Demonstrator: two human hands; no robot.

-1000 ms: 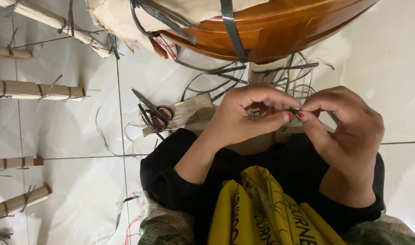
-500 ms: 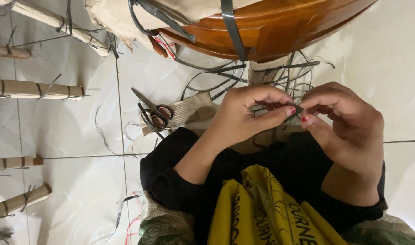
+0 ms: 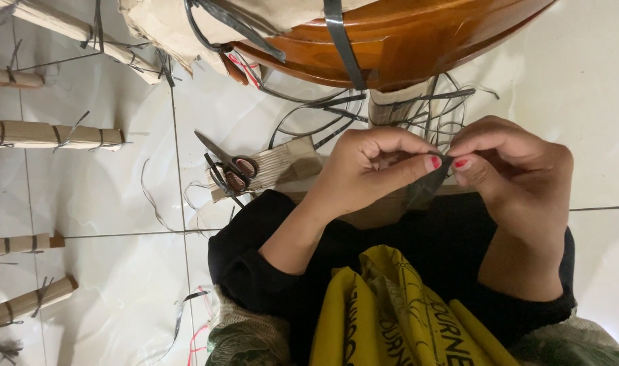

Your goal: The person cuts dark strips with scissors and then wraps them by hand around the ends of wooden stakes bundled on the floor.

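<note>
Strap (image 3: 428,186) runs slantwise down-left between my hands; left hand (image 3: 374,169) and right hand (image 3: 506,169) both pinch its upper end.

glossy varnished wood chair seat (image 3: 418,41) | matt brown paper wrapping (image 3: 52,134) | glossy white floor tiles (image 3: 106,196) | metal scissors (image 3: 225,166)

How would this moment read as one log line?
left hand: pinches strap | right hand: pinches strap | scissors: on floor
</note>
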